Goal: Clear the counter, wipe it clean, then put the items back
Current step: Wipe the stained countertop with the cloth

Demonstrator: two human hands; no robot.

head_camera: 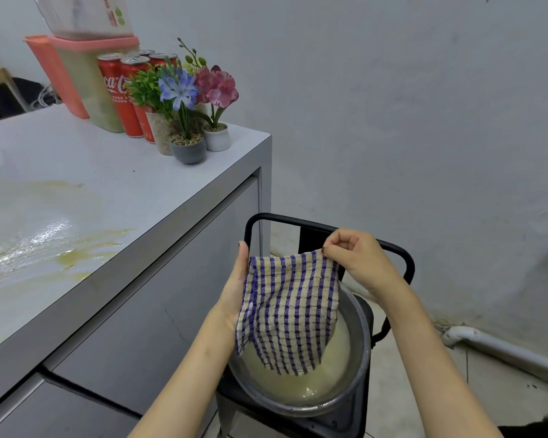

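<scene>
Over bowl (363, 358), right fingers (329, 248) pinched cloth (291, 311) corner; left fingers (243, 251) behind cloth, grip unclear. Unwrung cloth might re-smear table (108, 172).

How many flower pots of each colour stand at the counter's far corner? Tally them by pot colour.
Grey pot: 1
White pot: 1
Beige speckled pot: 1
Total: 3

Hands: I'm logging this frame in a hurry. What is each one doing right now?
Left hand: holds the left edge of the cloth, fingers hidden behind it.
Right hand: pinches the cloth's top right corner.
</scene>
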